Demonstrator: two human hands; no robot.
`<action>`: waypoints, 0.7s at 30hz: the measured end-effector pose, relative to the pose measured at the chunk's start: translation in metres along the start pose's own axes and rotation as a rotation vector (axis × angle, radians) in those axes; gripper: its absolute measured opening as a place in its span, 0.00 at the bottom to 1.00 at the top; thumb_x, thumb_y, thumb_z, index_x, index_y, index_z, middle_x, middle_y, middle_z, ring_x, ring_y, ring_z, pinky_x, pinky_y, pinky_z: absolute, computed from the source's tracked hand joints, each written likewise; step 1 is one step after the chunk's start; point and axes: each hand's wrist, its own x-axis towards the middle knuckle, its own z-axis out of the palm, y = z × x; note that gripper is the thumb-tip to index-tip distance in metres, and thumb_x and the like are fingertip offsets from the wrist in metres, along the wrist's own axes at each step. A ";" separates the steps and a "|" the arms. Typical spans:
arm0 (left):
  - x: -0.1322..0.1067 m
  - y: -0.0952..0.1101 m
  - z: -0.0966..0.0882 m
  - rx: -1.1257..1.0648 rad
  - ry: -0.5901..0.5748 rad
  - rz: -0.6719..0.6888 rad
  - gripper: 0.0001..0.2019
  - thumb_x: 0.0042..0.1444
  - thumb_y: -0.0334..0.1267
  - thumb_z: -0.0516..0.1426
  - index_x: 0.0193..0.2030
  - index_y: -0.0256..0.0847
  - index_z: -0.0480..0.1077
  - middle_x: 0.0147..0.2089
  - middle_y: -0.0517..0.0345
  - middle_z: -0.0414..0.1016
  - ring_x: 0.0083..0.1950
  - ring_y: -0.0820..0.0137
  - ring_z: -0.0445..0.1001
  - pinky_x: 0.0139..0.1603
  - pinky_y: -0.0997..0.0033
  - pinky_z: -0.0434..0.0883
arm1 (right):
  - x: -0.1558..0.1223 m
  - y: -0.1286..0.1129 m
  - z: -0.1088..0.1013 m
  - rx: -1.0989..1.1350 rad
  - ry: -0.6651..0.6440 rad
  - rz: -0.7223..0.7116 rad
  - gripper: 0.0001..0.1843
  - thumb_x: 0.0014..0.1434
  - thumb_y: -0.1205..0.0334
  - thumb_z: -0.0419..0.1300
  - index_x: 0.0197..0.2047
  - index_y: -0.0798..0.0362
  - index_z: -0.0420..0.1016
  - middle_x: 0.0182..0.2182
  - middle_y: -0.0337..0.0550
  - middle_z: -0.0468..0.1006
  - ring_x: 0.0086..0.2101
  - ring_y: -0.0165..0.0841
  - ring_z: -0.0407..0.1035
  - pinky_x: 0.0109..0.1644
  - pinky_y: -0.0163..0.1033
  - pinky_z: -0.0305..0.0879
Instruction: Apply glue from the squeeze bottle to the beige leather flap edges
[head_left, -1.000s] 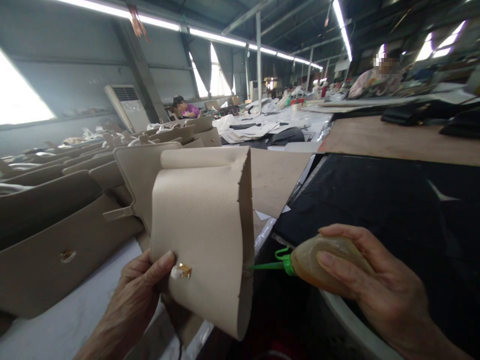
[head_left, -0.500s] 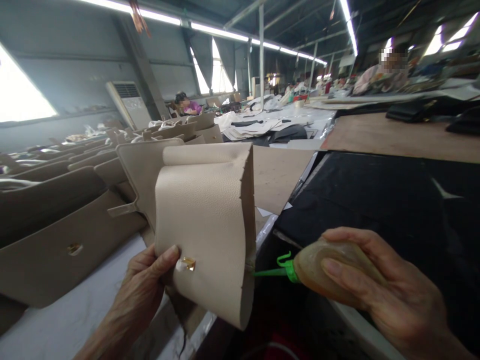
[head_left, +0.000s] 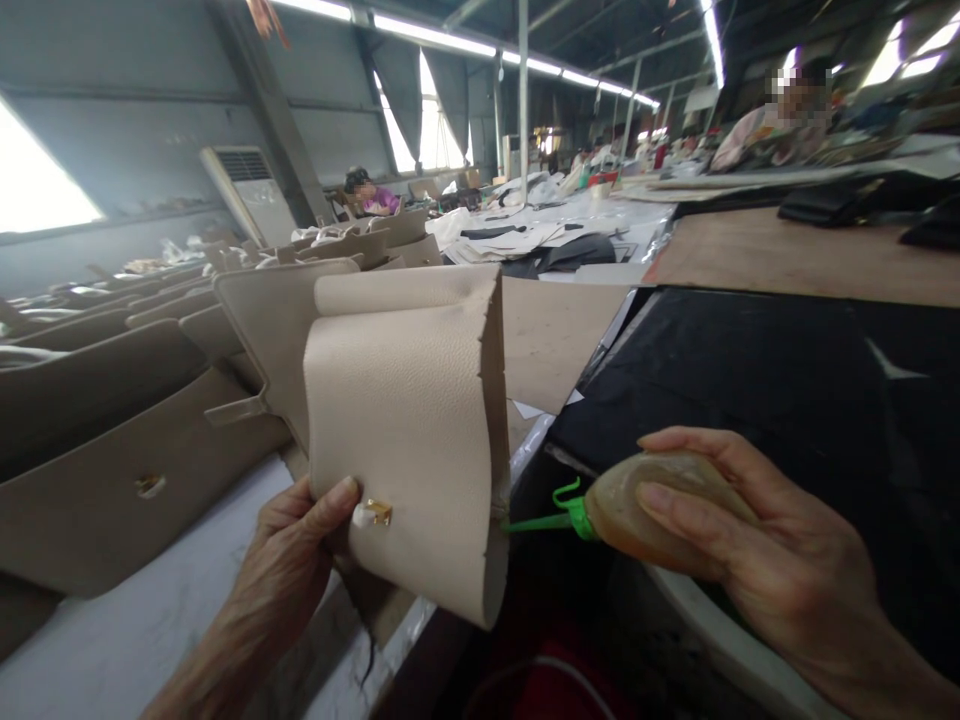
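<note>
A beige leather handbag [head_left: 405,410], unfinished along its right side, is held up by my left hand [head_left: 292,550]. The thumb presses on its front beside a gold clasp [head_left: 377,512]; the other fingers are hidden behind. My right hand [head_left: 772,560] wraps round a squeeze bottle [head_left: 667,510] of amber-brown liquid, tilted on its side. Its green nozzle [head_left: 544,523] points left, and the tip is at the bag's right edge; whether it touches I cannot tell. A small green cap hangs open above the nozzle.
Rows of similar beige bags [head_left: 112,480] stand to the left on a pale table. Black material [head_left: 780,390] covers the surface on the right, with a brown sheet [head_left: 817,255] behind it. Two people sit farther back, one left and one right.
The view has tipped down a little, so the bag and bottle both appear slightly higher. The nozzle tip remains at the bag's right edge, and both grips are the same.
</note>
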 end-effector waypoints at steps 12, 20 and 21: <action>-0.006 -0.002 0.002 -0.014 0.056 0.025 0.19 0.35 0.41 0.72 0.37 0.42 0.79 0.35 0.57 0.81 0.30 0.72 0.76 0.32 0.81 0.75 | -0.011 0.003 -0.012 -0.008 -0.139 0.058 0.18 0.47 0.41 0.62 0.38 0.42 0.75 0.27 0.32 0.77 0.25 0.32 0.70 0.26 0.31 0.64; -0.011 -0.004 0.004 -0.012 0.098 0.051 0.19 0.36 0.41 0.71 0.39 0.43 0.79 0.35 0.54 0.81 0.31 0.69 0.76 0.32 0.79 0.76 | -0.016 0.003 -0.009 0.085 -0.133 0.232 0.23 0.43 0.38 0.63 0.39 0.42 0.75 0.28 0.36 0.77 0.27 0.36 0.71 0.27 0.34 0.65; -0.012 -0.004 0.004 -0.014 0.101 0.053 0.19 0.36 0.41 0.71 0.39 0.43 0.79 0.35 0.55 0.81 0.32 0.69 0.76 0.33 0.79 0.76 | -0.018 0.004 -0.009 0.094 -0.127 0.254 0.24 0.42 0.37 0.64 0.39 0.42 0.75 0.29 0.36 0.77 0.27 0.37 0.71 0.28 0.35 0.65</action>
